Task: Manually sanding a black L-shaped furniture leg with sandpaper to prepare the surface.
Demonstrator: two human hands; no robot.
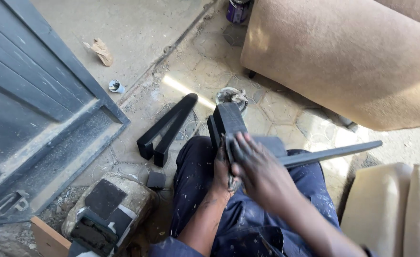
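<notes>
A black-painted wooden piece (229, 121) rests on my lap, with a long black bar (334, 153) sticking out to the right. My left hand (222, 173) grips the piece from below. My right hand (257, 164) lies flat on its top side, the fingers smeared with black. Whether a rag or sponge sits under the right palm I cannot tell. I sit in blue, paint-spattered trousers (191, 171).
Two black wooden legs (168, 128) lie on the tiled floor, a small black block (156, 180) beside them. A paint tin (232, 96) stands ahead. A tan sofa (348, 57) fills the top right, cushions (395, 209) at right, a grey metal door (34, 109) at left, a stone (107, 209) below.
</notes>
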